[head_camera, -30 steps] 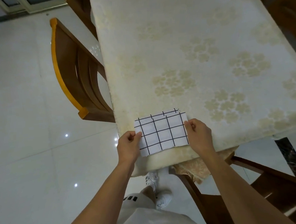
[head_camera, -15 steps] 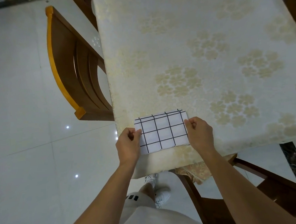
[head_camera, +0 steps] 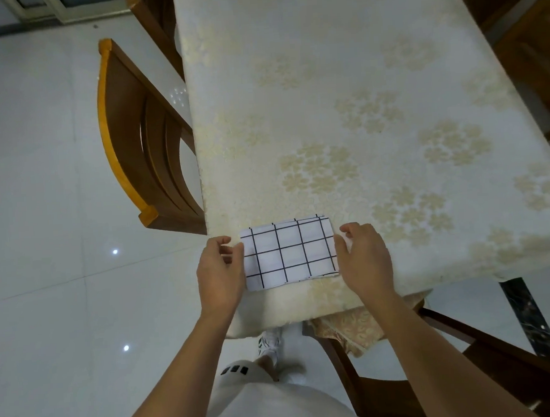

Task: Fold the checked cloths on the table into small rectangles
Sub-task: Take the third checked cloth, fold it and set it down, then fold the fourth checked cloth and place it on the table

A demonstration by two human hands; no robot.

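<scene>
Now the checked cloth [head_camera: 289, 251], already a small rectangle, lies flat between both hands. Left hand [head_camera: 219, 274] and right hand [head_camera: 364, 261] flank its short edges, fingers loosely curled, pinching nothing clearly. Likely squaring up; next, release.

Cream-clothed table [head_camera: 339, 75] bearing one seemingly folded checked cloth [head_camera: 289, 252].

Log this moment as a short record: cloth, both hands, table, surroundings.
cloth: checked cloth, folded into a small rectangle, flat at the table's near edge
left hand: at the cloth's left edge, fingers curled, grip unclear
right hand: at the cloth's right edge, fingers open
table: covered with a cream floral tablecloth
surroundings: wooden chair at the table's left side, white tiled floor
</scene>
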